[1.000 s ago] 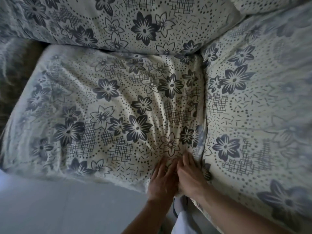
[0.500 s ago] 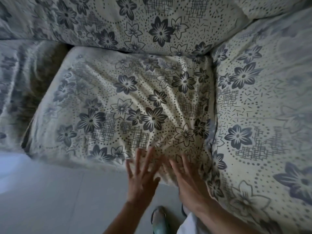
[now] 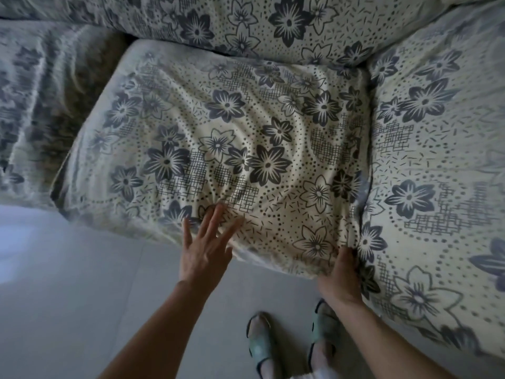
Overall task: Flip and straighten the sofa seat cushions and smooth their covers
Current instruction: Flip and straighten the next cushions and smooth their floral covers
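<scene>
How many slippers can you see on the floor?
2: the left slipper lies between the forearms; the right slipper lies beside it, partly behind the right forearm.

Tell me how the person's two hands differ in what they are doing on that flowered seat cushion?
The left hand lies flat with fingers spread on top of the middle seat cushion near its front edge; the right hand has its fingers tucked into the gap beside the neighbouring cushion, so they are hidden. The left hand sits further left, over wrinkled fabric; the right is at the front right corner. Both touch the same cushion.
</scene>
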The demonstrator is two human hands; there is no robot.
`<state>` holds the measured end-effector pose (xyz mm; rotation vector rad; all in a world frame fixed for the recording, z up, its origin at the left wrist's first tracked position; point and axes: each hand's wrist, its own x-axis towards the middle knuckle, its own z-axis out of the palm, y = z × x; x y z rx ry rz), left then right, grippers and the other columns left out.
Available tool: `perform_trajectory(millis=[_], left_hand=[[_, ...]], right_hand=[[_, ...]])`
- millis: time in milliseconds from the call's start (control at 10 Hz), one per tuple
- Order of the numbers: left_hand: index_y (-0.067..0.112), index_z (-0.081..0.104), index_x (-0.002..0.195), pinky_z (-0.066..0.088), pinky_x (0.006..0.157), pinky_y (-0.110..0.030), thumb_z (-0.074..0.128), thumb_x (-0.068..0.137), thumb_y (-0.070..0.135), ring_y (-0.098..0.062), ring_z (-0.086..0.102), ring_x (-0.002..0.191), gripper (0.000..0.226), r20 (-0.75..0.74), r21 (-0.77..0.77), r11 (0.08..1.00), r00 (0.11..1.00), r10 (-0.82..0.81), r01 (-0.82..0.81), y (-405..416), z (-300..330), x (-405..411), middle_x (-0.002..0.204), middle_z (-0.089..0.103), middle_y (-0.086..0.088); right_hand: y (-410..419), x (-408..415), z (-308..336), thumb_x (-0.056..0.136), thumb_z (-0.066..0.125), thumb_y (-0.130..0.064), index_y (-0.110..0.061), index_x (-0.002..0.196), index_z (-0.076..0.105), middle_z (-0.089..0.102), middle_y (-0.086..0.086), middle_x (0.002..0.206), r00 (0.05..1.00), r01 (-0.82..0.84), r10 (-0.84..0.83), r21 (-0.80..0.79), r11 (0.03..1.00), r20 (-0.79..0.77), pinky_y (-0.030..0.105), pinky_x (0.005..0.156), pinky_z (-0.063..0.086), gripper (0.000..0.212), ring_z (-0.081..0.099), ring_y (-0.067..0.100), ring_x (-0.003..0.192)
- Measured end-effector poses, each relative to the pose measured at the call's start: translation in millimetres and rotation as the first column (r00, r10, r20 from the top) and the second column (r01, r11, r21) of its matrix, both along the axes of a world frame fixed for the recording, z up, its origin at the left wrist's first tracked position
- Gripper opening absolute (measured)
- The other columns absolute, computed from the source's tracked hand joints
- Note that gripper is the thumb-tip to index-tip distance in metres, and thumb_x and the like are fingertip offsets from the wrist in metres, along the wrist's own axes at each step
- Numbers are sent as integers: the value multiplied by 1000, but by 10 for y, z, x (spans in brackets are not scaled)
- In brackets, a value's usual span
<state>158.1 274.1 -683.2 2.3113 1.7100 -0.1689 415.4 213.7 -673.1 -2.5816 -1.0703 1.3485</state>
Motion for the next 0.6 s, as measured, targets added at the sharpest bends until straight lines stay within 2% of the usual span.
perform_trajectory(millis=[100, 200, 300, 400, 500, 600], left_hand=[[42, 29, 149, 12, 114, -63, 81, 73, 25, -24, 21, 147, 94, 47, -28, 999, 998, 33, -32, 15, -130, -45, 161, 16, -7], [46, 32, 145, 10, 117, -58, 73, 81, 16, -17, 15, 148, 82, 118, -88, 992, 988, 98, -88, 93, -164, -21, 161, 13, 1], [46, 30, 147, 2, 119, -55, 66, 85, 14, -16, 3, 150, 78, 117, -132, 982, 981, 152, -137, 58, -58, 58, 163, 4, 1], [46, 27, 148, 3, 121, -50, 61, 87, 15, -16, -3, 150, 76, 118, -160, 974, 976, 182, -163, 37, 66, 141, 163, -1, 1], [47, 27, 147, 10, 122, -45, 61, 90, 20, -16, -4, 150, 72, 137, -235, 950, 961, 241, -205, 80, 191, 186, 163, -4, 3], [40, 31, 148, 22, 119, -41, 62, 92, 26, -19, 3, 150, 66, 203, -339, 912, 929, 309, -230, -14, 292, 218, 163, 2, 4]], right_hand=[[165, -41, -115, 92, 58, -18, -2, 154, 3, 4, 15, 161, 1000, 20, -20, -109, 994, -6, 36, 120, 11, 84, 8, 30, 148], [248, -140, -238, 95, 54, -21, 8, 149, -4, 1, 26, 158, 993, -74, 91, -218, 973, 71, 40, 118, 12, 85, 3, 38, 147], [365, -290, -132, 98, 49, -36, 18, 144, -8, -4, 34, 155, 988, -68, 108, -325, 943, 108, 45, 117, 14, 91, -3, 47, 145], [387, -446, 44, 89, 50, -61, 7, 149, -13, -13, 28, 158, 976, -159, 189, -242, 957, 108, 52, 118, 6, 110, -9, 44, 146], [345, -638, 268, 97, 50, -42, -20, 155, -10, -25, 7, 160, 919, -392, 393, -36, 919, 28, 52, 120, 6, 87, -14, 32, 148], [395, -790, 514, 97, 48, -15, -29, 156, 7, -17, -2, 162, 881, -457, 462, 66, 887, -101, 44, 118, 16, 73, -4, 25, 150]])
